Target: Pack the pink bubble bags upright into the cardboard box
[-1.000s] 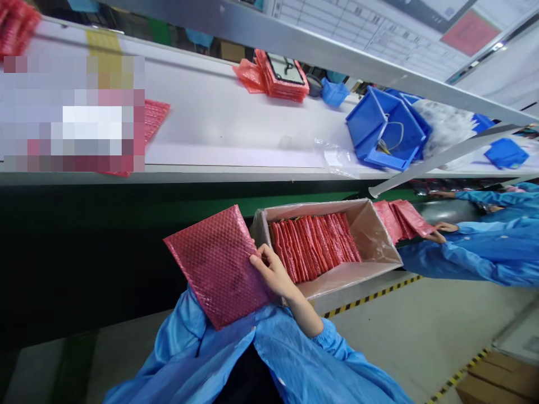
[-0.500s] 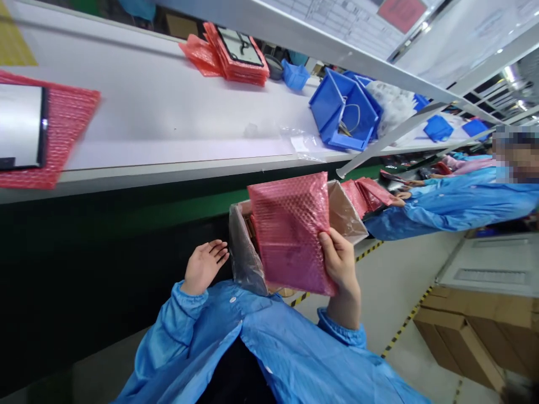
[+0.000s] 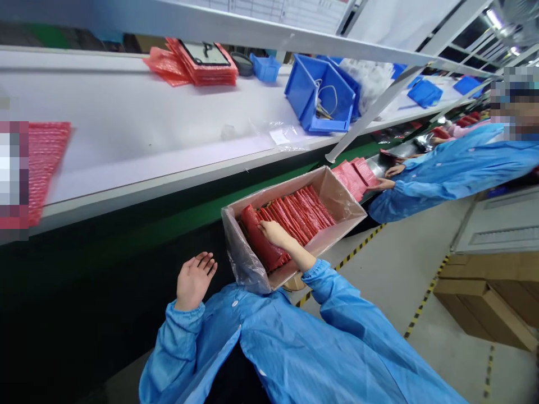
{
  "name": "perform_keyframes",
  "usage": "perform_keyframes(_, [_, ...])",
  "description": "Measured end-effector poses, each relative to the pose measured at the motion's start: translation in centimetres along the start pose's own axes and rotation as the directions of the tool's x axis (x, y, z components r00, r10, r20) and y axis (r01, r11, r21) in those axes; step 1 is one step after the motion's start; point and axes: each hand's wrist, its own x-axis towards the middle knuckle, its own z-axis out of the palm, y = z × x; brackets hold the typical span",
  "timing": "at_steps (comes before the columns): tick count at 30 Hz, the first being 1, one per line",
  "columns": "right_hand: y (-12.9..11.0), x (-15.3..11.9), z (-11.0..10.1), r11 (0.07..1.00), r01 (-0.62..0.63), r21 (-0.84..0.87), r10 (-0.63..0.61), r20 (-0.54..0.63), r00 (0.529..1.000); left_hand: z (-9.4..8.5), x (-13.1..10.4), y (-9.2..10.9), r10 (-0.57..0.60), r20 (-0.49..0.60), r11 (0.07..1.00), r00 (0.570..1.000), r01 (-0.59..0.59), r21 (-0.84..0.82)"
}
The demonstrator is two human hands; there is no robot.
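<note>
My right hand [image 3: 275, 233] reaches down into a plastic-lined cardboard box [image 3: 347, 209]. Its fingers are closed on the top edge of a red bubble-wrap bag [image 3: 261, 247] at the box's left end. Beside that bag, a tight row of similar red bags [image 3: 304, 212] stands on edge across the box. My left hand [image 3: 194, 280] hangs in the air left of the box, palm up, fingers apart and holding nothing. What lies inside the gripped bag cannot be seen.
A white bench [image 3: 122, 140] runs along the far side, bearing a blue parts bin [image 3: 320, 101] and a stack of red bags [image 3: 210, 73]. A slanted metal post [image 3: 374, 115] rises near the box. At right, a co-worker [image 3: 455, 174] handles pink-red bags [image 3: 351, 178].
My right hand has lowered the red bubble-wrap bag from above the box into its left end. The view has shifted slightly right. My left hand stays open beside the box.
</note>
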Motion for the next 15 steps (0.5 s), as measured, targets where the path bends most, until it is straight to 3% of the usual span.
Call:
perform_keyframes(3, [-0.3,0.3,2.8,0.999,0.035,-0.038,-0.034,0.027,0.999,0.1,-0.1,-0.2,0.001,-0.023,1.000,1.000,-0.001,0.002])
perform_keyframes(7, [-0.2,0.9,5.4,0.995,0.060,-0.081,-0.042,0.213,0.976,0.5,0.2,-1.1,-0.016,-0.001,1.000,1.000,0.016,0.014])
perform_keyframes(11, [-0.7,3.0,6.0,0.992,0.010,-0.125,0.030,0.315,0.948,0.7,0.6,-2.0,-0.027,0.037,0.999,0.999,0.026,0.033])
perform_keyframes(15, [-2.5,4.7,5.5,0.987,-0.040,-0.156,0.088,0.312,0.946,1.0,0.6,-2.9,-0.018,0.040,0.999,0.999,0.016,0.047])
